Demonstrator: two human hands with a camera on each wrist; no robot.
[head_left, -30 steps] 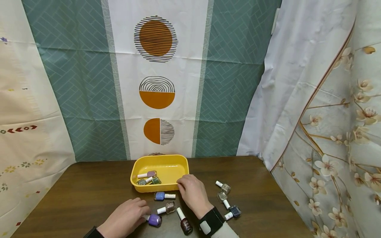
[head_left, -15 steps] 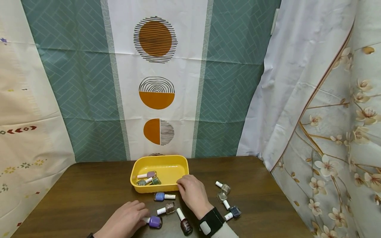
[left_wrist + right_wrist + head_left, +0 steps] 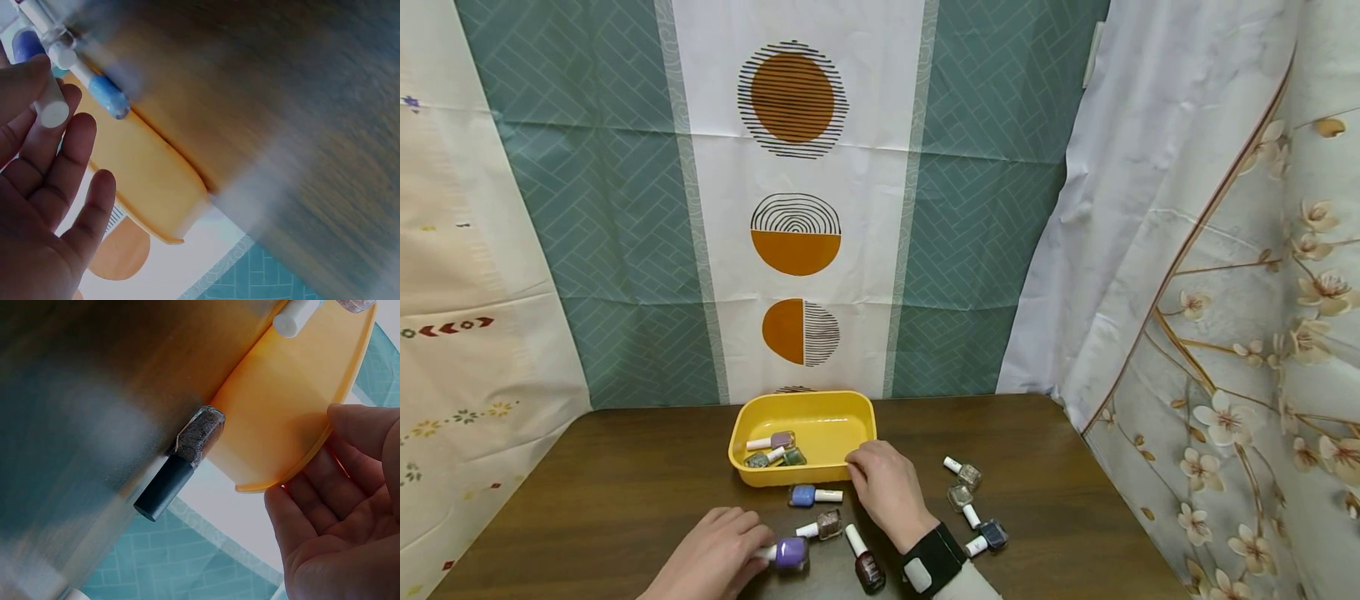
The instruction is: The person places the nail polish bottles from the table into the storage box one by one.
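Observation:
My left hand (image 3: 718, 550) pinches a purple nail polish bottle (image 3: 792, 552) by its white cap, between thumb and fingertips. The bottle is tilted just over the table, with its shadow under it. In the left wrist view the white cap (image 3: 52, 107) points out past the fingertips. My right hand (image 3: 887, 487) holds the rim of a yellow tray (image 3: 842, 473) at its near right corner, thumb on one side and fingers on the other in the right wrist view. Inside the tray lie a mauve bottle (image 3: 782, 439) and two greenish ones, one of them glittery.
Between my hands lie a blue bottle (image 3: 802, 496), a glittery brown bottle (image 3: 829, 524) and a dark red bottle (image 3: 869, 572). Right of my right wrist are two glitter bottles (image 3: 969, 476) and a navy bottle (image 3: 993, 534). A black-capped bottle (image 3: 200, 434) shows in the right wrist view.
The purple bottle has come up slightly off the table in my left hand, its body tipping upward. My right hand and the tray have stayed in place.

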